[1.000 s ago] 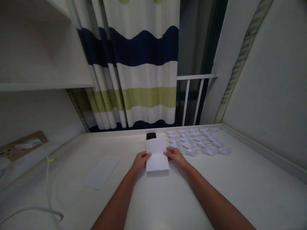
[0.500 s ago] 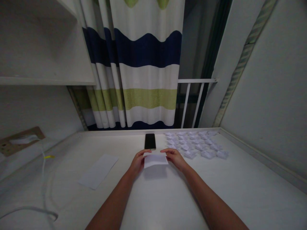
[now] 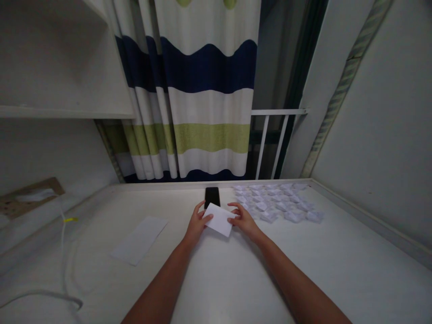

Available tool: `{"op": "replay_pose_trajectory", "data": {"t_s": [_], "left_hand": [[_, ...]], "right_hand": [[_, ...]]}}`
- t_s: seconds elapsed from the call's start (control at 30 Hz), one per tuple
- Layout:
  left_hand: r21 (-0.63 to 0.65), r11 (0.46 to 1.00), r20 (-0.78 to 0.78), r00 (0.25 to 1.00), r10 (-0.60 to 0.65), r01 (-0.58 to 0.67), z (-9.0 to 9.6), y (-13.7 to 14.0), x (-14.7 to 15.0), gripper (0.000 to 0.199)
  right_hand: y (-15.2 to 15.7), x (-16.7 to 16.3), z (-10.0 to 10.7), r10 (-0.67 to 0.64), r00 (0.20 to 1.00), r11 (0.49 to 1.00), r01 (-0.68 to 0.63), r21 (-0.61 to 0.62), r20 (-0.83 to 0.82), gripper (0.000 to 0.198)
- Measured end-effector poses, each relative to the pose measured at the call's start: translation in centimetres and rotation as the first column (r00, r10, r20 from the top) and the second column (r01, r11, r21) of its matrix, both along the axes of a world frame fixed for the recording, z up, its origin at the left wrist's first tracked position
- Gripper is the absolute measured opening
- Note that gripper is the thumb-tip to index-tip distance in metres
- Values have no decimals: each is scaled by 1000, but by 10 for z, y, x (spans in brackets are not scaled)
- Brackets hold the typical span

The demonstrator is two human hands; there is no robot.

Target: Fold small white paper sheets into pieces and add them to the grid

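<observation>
A small white sheet of paper [image 3: 220, 219] is held between my hands above the white table, tilted so its right side sits lower. My left hand [image 3: 196, 221] pinches its left edge, thumb on top and fingers behind. At the right edge, my right hand [image 3: 245, 222] pinches it with the thumb on the near face; the index finger sticks out apart from the sheet. Just beyond the paper lies a black phone [image 3: 212, 196], its near end partly hidden. Several folded white paper pieces [image 3: 281, 205] stand in rows to the right of my right hand.
A flat sheet of white paper [image 3: 140, 240] lies on the table [image 3: 229, 279] at the left. Further left, a white cable [image 3: 43, 293] runs over the surface near a wall socket panel [image 3: 30, 196]. A striped curtain [image 3: 212, 108] hangs behind the table's back edge.
The paper in my hands has turned from level to slanted, its face now tipped up towards me. Both thumbs have come onto its near face. The phone and folded pieces stay put.
</observation>
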State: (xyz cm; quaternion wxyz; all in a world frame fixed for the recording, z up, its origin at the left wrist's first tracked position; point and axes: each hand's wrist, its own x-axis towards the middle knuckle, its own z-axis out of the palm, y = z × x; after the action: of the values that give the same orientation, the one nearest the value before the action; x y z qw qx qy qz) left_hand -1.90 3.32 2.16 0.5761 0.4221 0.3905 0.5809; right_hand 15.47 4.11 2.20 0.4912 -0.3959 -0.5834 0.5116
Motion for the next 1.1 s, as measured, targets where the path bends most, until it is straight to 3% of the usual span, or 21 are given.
{"op": "replay_pose_trajectory", "data": {"t_s": [0.07, 0.13, 0.27, 0.47, 0.6, 1.1], "left_hand": [[-13, 999, 89, 995, 52, -51, 0, 0, 3, 72], [-13, 1000, 140, 990, 24, -22, 0, -1, 7, 58], [-24, 997, 59, 996, -68, 70, -5, -2, 13, 36], [26, 999, -92, 996, -17, 19, -12, 2, 11, 37], [53, 994, -177, 981, -83, 94, -16, 6, 9, 37], [92, 988, -249, 963, -99, 125, -17, 8, 8, 34]], "right_hand": [[-1, -3, -1, 10, 1000, 1000, -10, -29, -4, 46], [-3, -7, -1, -4, 1000, 999, 3, -53, -19, 37], [-7, -12, 0, -41, 996, 994, 32, -109, -81, 28], [-10, -9, 9, 18, 998, 988, -27, -155, -57, 29], [-8, -4, 12, -6, 1000, 988, 3, -154, -20, 33], [-7, -3, 12, -44, 999, 975, 37, -219, -28, 28]]}}
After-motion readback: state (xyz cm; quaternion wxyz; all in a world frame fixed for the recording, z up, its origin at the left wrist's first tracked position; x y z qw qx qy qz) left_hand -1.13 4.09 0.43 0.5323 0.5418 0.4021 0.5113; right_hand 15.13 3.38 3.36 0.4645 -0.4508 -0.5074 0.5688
